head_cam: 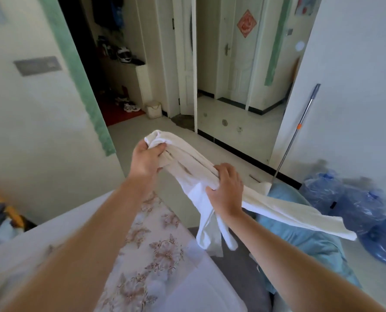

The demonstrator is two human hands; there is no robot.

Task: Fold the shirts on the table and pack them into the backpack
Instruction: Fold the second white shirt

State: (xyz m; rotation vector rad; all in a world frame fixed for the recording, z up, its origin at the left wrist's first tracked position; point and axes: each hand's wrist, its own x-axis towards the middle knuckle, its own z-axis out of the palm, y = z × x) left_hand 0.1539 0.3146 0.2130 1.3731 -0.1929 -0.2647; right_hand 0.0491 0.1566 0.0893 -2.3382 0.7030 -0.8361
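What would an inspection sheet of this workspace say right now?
Surface: floral cloth covers it.
Job's things: white shirt, bunched, held in the air.
Clutter: light blue fabric item at right, cannot tell what; blue water jugs on floor.
Hands: left hand grips the shirt's end; right hand grips its middle.
Cables: nothing seen.
Surroundings: mop handle leans on wall; white door with red decoration.

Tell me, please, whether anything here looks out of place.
The white shirt is bunched into a rope between the left hand and right hand, held in the air rather than laid flat; its loose end trails to the right. Nothing looks damaged.
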